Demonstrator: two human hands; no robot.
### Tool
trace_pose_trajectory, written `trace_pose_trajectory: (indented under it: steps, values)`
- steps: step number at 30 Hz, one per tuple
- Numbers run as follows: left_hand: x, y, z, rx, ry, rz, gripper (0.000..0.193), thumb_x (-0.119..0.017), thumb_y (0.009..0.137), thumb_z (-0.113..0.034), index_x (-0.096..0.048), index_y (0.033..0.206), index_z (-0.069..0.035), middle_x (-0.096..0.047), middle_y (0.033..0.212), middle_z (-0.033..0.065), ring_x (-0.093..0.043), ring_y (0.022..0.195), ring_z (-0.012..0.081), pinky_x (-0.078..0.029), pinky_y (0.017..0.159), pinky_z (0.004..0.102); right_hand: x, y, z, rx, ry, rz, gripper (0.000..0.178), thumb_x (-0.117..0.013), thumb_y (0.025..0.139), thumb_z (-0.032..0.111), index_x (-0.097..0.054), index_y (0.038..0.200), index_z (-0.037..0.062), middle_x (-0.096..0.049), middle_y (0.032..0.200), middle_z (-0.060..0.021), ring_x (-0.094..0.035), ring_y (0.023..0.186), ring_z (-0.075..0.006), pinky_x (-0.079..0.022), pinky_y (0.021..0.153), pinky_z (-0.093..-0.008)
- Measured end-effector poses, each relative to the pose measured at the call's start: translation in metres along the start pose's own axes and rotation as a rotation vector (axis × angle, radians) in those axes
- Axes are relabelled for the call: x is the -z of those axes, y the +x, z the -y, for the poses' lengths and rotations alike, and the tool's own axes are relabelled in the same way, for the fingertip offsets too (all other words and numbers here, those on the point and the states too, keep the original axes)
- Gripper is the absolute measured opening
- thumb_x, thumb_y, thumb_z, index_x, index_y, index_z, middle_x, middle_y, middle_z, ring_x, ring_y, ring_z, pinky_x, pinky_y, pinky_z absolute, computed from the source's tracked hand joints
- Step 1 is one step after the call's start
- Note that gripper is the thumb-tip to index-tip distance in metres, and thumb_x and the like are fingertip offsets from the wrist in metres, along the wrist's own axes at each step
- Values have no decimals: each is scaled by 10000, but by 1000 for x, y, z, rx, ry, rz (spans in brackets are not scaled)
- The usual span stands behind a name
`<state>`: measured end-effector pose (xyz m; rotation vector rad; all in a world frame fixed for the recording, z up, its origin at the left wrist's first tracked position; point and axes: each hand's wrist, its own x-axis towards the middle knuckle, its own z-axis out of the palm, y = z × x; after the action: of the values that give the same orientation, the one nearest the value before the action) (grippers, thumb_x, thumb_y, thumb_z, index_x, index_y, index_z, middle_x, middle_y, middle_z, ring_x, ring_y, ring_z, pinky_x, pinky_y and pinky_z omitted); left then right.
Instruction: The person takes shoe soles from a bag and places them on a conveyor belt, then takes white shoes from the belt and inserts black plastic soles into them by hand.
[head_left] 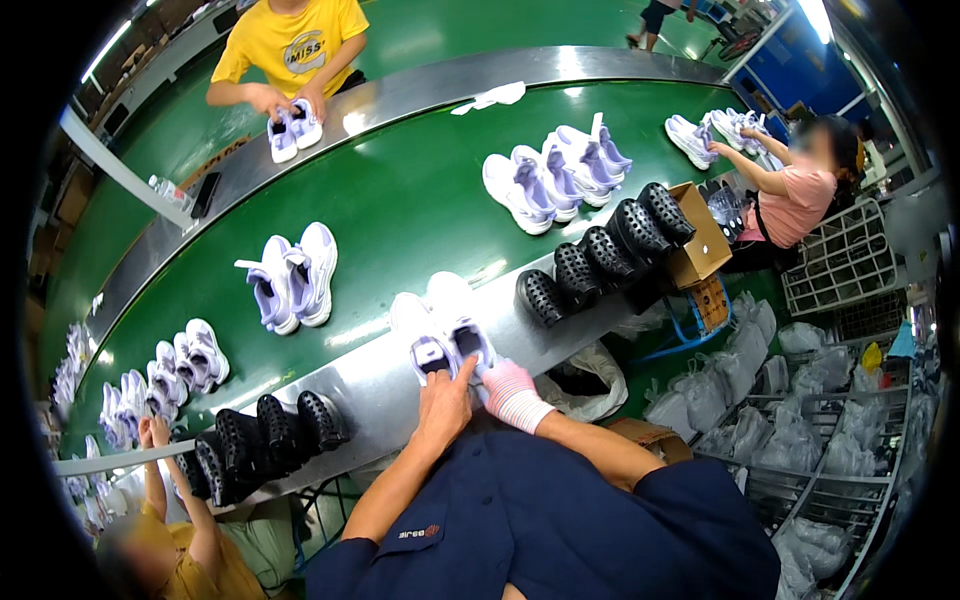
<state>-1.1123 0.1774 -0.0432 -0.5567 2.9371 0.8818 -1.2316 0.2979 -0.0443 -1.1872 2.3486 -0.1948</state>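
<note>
In front of me, at the near metal edge of the green belt, a pair of white and lavender sneakers lies with toes pointing away. My left hand (445, 405) is bare and grips the heel of the left sneaker (415, 325), its fingers at the shoe's opening. My right hand (512, 392), in a pink-and-white striped glove, is closed round the heel of the right sneaker (460, 315). The undersides of both shoes and some of my fingertips are hidden.
Black perforated shoe lasts (605, 255) line the edge at right, and more lasts (265, 435) at left. Sneaker pairs (292, 280) sit along the green belt (385, 190). A cardboard box (700, 240) and a rack of bagged items (800, 430) are at right. Three co-workers handle shoes nearby.
</note>
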Motion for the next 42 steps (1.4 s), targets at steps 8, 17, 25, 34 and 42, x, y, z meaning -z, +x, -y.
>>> trace_pose_trajectory:
  steps: [8,17,25,34,42]
  values:
    - [-10,86,26,54,375,-46,404,-788,757,-266,-681,1128,-147,-667,922,182,-635,920,362,-538,693,501,37,-24,-35,1,443,-236,498,-700,874,212,-578,1310,3,-647,1178,-286,-627,1080,-455,-525,939,-484]
    - [91,176,64,27,369,-382,619,-828,773,-194,-583,1339,-139,-580,1239,194,-547,1158,386,-471,930,533,136,57,-107,36,308,-445,462,-685,887,281,-643,1241,-14,-671,1187,-237,-621,1158,-385,-483,1035,-436]
    - [41,16,66,124,-157,-174,269,-732,872,-199,-736,1092,-45,-717,1048,224,-662,988,414,-521,898,482,206,218,-184,-253,-447,97,623,-793,775,364,-636,1365,240,-693,1271,-106,-650,1212,-264,-534,976,-441]
    - [16,-132,48,616,-270,-151,224,-725,860,-100,-731,1059,2,-711,971,212,-698,918,375,-548,815,433,164,286,-202,-164,-440,-70,341,-690,803,377,-797,1031,147,-765,1059,-126,-731,1034,-301,-542,916,-434]
    - [55,-14,5,275,-353,-513,465,-749,859,-107,-622,1299,-26,-608,1285,213,-632,1103,368,-547,859,442,206,135,-64,37,-36,-85,425,-631,827,502,-756,894,102,-726,936,-176,-709,946,-343,-542,814,-452]
